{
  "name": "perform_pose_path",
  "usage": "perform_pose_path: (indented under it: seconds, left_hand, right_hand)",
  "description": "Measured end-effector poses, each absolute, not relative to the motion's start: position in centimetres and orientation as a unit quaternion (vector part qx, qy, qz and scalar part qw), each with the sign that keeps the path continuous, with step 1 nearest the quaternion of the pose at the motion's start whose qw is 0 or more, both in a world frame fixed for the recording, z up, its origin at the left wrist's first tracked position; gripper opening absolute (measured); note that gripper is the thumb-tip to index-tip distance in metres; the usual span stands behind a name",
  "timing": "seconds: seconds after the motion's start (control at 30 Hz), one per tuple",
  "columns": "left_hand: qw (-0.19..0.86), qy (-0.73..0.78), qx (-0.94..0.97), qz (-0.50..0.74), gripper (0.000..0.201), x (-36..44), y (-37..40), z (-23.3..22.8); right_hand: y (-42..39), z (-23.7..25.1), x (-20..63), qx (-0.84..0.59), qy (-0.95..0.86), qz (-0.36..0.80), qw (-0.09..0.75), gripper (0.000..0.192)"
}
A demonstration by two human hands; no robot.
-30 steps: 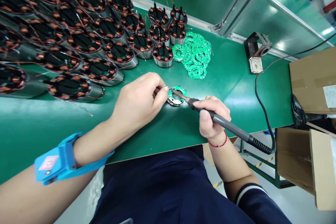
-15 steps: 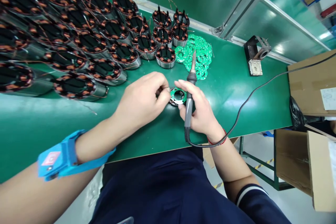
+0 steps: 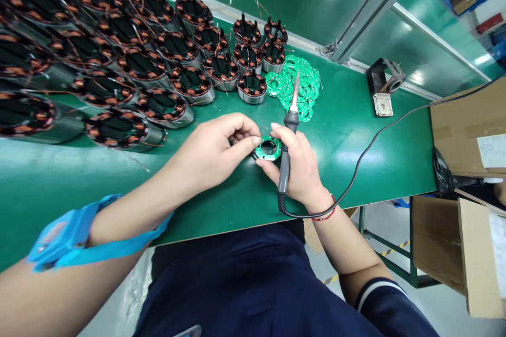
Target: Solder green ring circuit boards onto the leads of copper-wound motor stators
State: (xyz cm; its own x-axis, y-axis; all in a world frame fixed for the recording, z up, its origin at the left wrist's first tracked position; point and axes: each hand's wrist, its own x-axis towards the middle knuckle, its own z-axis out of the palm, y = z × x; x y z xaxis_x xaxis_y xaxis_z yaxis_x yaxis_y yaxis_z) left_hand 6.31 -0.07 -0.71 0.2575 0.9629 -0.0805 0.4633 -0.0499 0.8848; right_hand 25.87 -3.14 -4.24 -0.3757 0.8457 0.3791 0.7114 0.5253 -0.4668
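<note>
A green ring-shaped circuit board sits on a motor stator that my hands mostly hide, low over the bench. My left hand is at the board's left edge, thumb and forefinger pinched; what lies between them is too small to make out. A thin wire loops up near the fingertips. In my right hand is a soldering iron, its tip pointing away from me and up, clear of the board. The thumb and forefinger of that hand also hold the board and stator from the right side.
Wound stators crowd the bench at the left and back. Loose green ring boards lie piled behind my hands. An iron stand is at the back right. The iron's black cord runs right, past cardboard boxes.
The board has turned and tilted between my fingers. My left thumb has straightened along its left edge, and my right thumb has shifted left beneath it. The iron stays in my right hand.
</note>
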Motion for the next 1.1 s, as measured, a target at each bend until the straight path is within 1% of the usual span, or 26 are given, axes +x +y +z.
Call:
perform_pose_path:
  seconds: [0.17, 0.3, 0.4, 0.47, 0.53, 0.63, 0.73, 0.8, 0.83, 0.93, 1.0, 1.1]
  left_hand:
    - [0.503, 0.527, 0.621, 0.289, 0.028, 6.8, -0.2, -1.1]
    - [0.508, 0.532, 0.616, 0.282, 0.024, 6.8, -0.1, -0.9]
    - [0.512, 0.528, 0.621, 0.271, 0.027, 6.7, -0.2, -0.7]
    - [0.493, 0.532, 0.633, 0.271, 0.027, 6.7, -0.3, -0.7]
    - [0.449, 0.543, 0.651, 0.282, 0.022, 6.5, -0.4, -0.6]
    - [0.384, 0.548, 0.685, 0.287, 0.017, 6.3, -0.6, -0.3]
    - [0.342, 0.541, 0.720, 0.270, 0.013, 5.9, -0.6, 0.0]
    - [0.330, 0.536, 0.732, 0.262, 0.011, 5.7, -0.6, 0.0]
    - [0.330, 0.534, 0.734, 0.259, 0.011, 5.6, -0.6, 0.0]
    - [0.334, 0.532, 0.734, 0.258, 0.011, 5.5, -0.5, 0.0]
    - [0.336, 0.532, 0.733, 0.259, 0.011, 5.5, -0.5, 0.0]
    - [0.339, 0.536, 0.729, 0.260, 0.011, 5.8, -0.5, -0.1]
  right_hand:
    - [-3.3, -3.4, 25.2, -0.410, -0.839, 0.094, 0.346, 0.050]
    - [-3.2, -3.1, 25.1, -0.391, -0.854, 0.094, 0.331, 0.038]
    - [-3.2, -2.9, 25.2, -0.407, -0.842, 0.059, 0.350, 0.033]
    - [-3.3, -2.6, 25.2, -0.408, -0.831, 0.031, 0.376, 0.031]
    - [-3.4, -2.2, 25.1, -0.403, -0.825, 0.025, 0.395, 0.029]
    - [-3.6, -2.1, 25.1, -0.405, -0.820, 0.045, 0.403, 0.027]
    - [-3.8, -2.7, 25.3, -0.428, -0.787, 0.072, 0.439, 0.034]
    - [-3.9, -3.1, 25.5, -0.438, -0.749, 0.098, 0.487, 0.037]
    - [-4.0, -3.3, 25.6, -0.437, -0.732, 0.105, 0.512, 0.035]
    - [-4.0, -3.2, 25.7, -0.410, -0.703, 0.097, 0.573, 0.021]
    - [-4.0, -2.9, 25.6, -0.387, -0.700, 0.094, 0.592, 0.017]
    - [-4.0, -2.3, 25.3, -0.365, -0.708, 0.095, 0.598, 0.019]
